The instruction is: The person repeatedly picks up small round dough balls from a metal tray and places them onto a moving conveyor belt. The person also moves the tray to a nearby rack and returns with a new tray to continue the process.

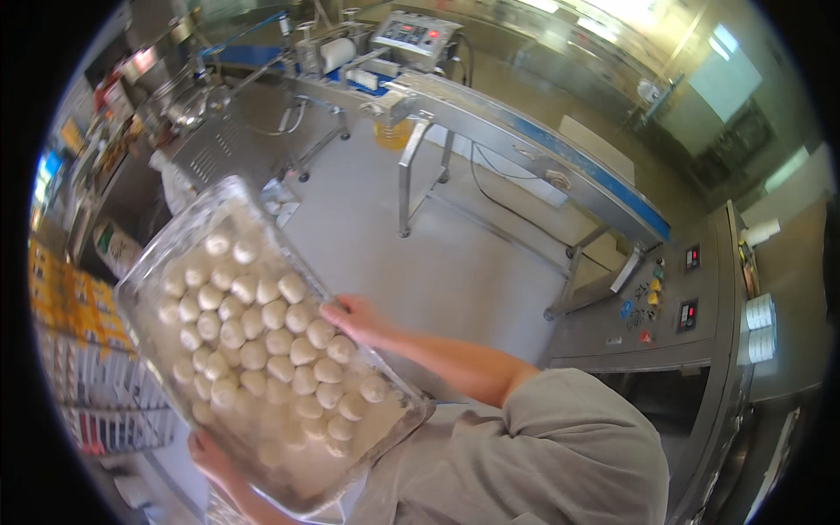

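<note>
A floured rectangular metal tray (387, 430) is held tilted in front of my body. Across it lie many round pale dough balls (254, 355), crowded toward the middle, with bare floured metal near the lower edge. My right hand (351, 318) grips the long rim on the right side, thumb over the edge. On the opposite rim, low at the left, my left hand (210, 454) holds on; its fingers under the tray are hidden. The near corner of the tray rests close to my grey shirt (525, 453).
A steel conveyor (499, 125) with a blue belt crosses the far side, its control box (417, 36) lit red. At right stands a steel oven-like cabinet (656, 295) with panels and magnets. Yellow-taped boxes (72, 295) and a rack of stacked trays (118, 394) stand left. Grey floor (420, 275) lies between.
</note>
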{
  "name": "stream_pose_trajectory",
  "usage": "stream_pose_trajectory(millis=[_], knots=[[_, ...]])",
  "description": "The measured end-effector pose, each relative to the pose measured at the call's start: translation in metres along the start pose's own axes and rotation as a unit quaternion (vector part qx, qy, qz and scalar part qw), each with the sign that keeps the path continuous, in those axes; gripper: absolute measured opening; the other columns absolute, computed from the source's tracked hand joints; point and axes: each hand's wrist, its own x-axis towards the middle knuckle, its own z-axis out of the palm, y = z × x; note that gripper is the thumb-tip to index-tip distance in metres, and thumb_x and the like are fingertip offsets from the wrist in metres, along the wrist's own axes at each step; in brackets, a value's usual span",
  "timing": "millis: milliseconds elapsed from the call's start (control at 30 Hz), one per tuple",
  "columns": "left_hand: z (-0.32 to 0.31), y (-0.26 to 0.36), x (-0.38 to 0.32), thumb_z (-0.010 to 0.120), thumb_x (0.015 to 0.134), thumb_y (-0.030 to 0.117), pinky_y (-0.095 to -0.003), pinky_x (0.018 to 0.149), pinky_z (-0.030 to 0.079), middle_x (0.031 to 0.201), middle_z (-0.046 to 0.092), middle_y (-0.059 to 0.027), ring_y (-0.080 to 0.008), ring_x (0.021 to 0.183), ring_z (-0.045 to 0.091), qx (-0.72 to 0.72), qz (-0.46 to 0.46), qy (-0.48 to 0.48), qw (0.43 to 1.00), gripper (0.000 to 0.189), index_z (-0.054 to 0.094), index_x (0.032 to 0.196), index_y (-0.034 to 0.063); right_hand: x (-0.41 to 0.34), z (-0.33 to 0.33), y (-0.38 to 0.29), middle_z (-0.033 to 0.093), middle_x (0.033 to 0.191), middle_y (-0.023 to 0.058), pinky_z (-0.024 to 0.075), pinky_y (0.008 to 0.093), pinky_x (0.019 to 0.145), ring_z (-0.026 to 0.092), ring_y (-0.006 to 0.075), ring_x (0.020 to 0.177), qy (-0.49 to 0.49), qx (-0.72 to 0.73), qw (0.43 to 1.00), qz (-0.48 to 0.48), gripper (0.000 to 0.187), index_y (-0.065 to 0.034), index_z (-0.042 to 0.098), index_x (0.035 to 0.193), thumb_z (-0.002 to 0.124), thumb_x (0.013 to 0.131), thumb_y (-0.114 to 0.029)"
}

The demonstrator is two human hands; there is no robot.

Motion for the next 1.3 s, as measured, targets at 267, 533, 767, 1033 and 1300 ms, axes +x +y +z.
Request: stream_pose_trajectory(millis=[267, 533, 767, 1033, 1300], knots=[[0.082, -0.024, 0.176, 0.060, 0.093, 0.021, -0.0402, 0.086, 0.049, 0.104, 0.067, -0.0246, -0.0335, 0.093, 0.064, -0.123, 0.130, -0.160, 0.971, 0.038, 0.062, 0.111, -0.0120, -0.022, 0.068, 0.031, 0.061, 0.076, -0.0026, 0.0429, 0.0286, 0.064, 0.049, 0.0095, 0.070, 0.332, 0.093, 0.937, -0.056, 0.046, -0.0018, 0.069, 0.092, 0.062, 0.095, -0.047], [0.095, 0.088, 0.242, 0.066, 0.085, 0.041, -0.0406, 0.078, 0.049, 0.089, 0.068, -0.0227, -0.0320, 0.083, 0.064, -0.097, 0.309, -0.342, 0.882, 0.050, 0.066, 0.098, -0.0078, -0.147, 0.134, -0.014, 0.058, 0.075, -0.0039, 0.0415, 0.0275, 0.063, 0.046, 0.0079, 0.070, 0.528, 0.127, 0.840, -0.005, 0.034, -0.0032, 0.066, 0.083, 0.069, 0.092, -0.036], [0.154, 0.108, 0.247, 0.059, 0.088, 0.049, -0.0468, 0.086, 0.048, 0.098, 0.067, -0.0309, -0.0450, 0.099, 0.064, -0.150, 0.351, -0.415, 0.826, 0.060, 0.067, 0.101, -0.0094, -0.141, 0.212, 0.003, 0.054, 0.069, -0.0008, 0.0399, 0.0307, 0.059, 0.044, 0.0106, 0.066, 0.702, 0.139, 0.698, 0.015, 0.038, -0.0003, 0.058, 0.072, 0.069, 0.091, -0.031], [0.197, 0.173, 0.273, 0.054, 0.090, 0.046, -0.0449, 0.094, 0.046, 0.109, 0.065, -0.0313, -0.0445, 0.108, 0.060, -0.151, 0.413, -0.443, 0.781, 0.058, 0.066, 0.107, -0.0078, -0.087, 0.281, 0.016, 0.054, 0.071, 0.0017, 0.0399, 0.0325, 0.059, 0.043, 0.0124, 0.065, 0.788, 0.126, 0.601, 0.055, 0.036, -0.0015, 0.055, 0.075, 0.066, 0.093, -0.031], [0.207, 0.214, 0.272, 0.060, 0.089, 0.036, -0.0403, 0.098, 0.045, 0.123, 0.063, -0.0225, -0.0359, 0.115, 0.059, -0.143, 0.466, -0.524, 0.698, 0.051, 0.059, 0.128, 0.0035, -0.082, 0.335, -0.003, 0.060, 0.078, 0.0030, 0.0422, 0.0272, 0.054, 0.049, 0.0090, 0.062, 0.734, 0.385, 0.560, -0.005, 0.026, -0.0062, 0.055, 0.096, 0.061, 0.099, -0.031]])
